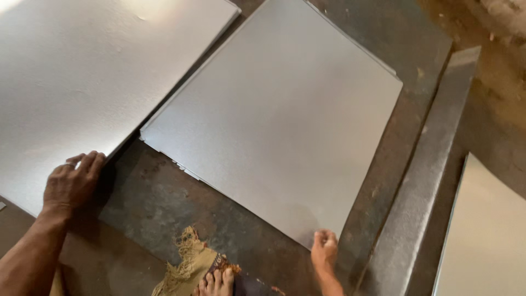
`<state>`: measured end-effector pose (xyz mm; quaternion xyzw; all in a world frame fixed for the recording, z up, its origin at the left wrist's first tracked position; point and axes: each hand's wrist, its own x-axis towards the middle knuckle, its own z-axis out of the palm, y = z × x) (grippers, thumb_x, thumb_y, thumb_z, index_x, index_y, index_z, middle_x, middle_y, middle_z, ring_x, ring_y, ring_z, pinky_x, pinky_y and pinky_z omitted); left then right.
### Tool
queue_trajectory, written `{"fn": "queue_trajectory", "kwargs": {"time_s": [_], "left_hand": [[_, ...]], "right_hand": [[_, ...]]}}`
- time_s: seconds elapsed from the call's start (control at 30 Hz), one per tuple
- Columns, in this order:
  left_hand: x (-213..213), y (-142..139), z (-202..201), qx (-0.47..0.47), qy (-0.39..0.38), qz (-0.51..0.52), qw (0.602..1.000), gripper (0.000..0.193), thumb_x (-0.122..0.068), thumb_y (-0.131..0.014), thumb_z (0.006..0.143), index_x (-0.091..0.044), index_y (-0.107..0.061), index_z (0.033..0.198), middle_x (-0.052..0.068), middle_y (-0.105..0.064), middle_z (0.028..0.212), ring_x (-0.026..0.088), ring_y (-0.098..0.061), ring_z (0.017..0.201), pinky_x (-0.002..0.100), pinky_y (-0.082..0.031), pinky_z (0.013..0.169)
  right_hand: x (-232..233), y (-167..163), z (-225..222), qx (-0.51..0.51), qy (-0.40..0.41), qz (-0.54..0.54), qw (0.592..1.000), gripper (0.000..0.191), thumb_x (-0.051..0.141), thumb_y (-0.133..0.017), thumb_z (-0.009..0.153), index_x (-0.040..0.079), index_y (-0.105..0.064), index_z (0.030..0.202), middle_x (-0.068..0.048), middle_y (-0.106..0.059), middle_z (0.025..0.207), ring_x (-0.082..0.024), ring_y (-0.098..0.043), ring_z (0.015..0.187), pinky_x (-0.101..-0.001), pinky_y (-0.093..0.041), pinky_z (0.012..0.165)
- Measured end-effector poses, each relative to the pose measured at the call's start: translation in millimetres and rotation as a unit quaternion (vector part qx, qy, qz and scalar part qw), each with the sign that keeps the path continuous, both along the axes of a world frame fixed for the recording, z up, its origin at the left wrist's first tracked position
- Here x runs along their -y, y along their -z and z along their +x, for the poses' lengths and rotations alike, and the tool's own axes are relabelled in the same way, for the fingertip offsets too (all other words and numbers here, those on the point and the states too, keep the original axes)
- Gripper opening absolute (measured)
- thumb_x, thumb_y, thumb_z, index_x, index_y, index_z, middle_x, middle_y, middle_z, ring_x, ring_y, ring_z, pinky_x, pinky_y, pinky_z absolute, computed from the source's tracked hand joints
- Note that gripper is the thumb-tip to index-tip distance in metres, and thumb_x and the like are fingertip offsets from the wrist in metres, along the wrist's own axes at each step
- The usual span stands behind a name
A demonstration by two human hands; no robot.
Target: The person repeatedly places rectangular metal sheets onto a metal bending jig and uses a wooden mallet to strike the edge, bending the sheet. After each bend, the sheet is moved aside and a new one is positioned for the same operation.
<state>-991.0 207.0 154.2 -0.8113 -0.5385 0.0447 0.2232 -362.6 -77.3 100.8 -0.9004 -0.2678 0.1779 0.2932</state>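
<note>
My left hand [71, 181] rests on the near edge of a large shiny metal sheet [82, 77] at the left, fingers curled over its rim. My right hand [324, 246] pinches the near corner of a second grey metal sheet [274, 120], which lies flat in the middle on top of a thin stack of like sheets. Both sheets lie on a dark, rusty work surface [159, 203].
A long metal bar [422, 181] runs along the right of the surface. Another metal sheet [487, 235] shows at the lower right. A frayed tan cloth [186, 263] and a bare foot [216, 282] are at the bottom edge.
</note>
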Motion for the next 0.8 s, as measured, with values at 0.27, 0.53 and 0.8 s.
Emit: {"fn": "queue_trajectory", "kwargs": {"time_s": [0.27,0.53,0.8], "left_hand": [[60,15,66,0.072,0.03,-0.147,0.986,0.029,-0.022,-0.058,0.108,-0.012,-0.058,0.135,0.008,-0.068,0.131,0.023,-0.069,0.11,0.037,-0.062,0.087],[225,22,126,0.202,0.047,-0.159,0.965,0.033,-0.029,-0.069,0.109,-0.009,-0.06,0.133,0.016,-0.068,0.134,0.03,-0.065,0.118,0.045,-0.059,0.097],[364,3,192,0.37,0.036,-0.149,0.916,0.044,-0.021,-0.068,0.091,-0.008,-0.065,0.134,0.019,-0.068,0.13,0.04,-0.064,0.125,0.051,-0.05,0.109]], "right_hand": [[45,-12,58,-0.143,0.152,0.007,0.978,0.033,0.032,-0.069,0.094,0.002,-0.074,0.106,-0.005,-0.073,0.086,-0.017,-0.066,0.081,-0.035,-0.053,0.072],[82,-44,62,-0.407,0.28,0.108,0.863,0.033,0.035,-0.066,0.094,0.009,-0.067,0.115,-0.004,-0.059,0.099,-0.019,-0.059,0.08,-0.0425,-0.058,0.067],[78,-43,71,-0.57,0.428,0.232,0.662,0.03,0.03,-0.067,0.095,0.009,-0.055,0.112,-0.009,-0.052,0.108,-0.021,-0.054,0.079,-0.0481,-0.058,0.077]]}}
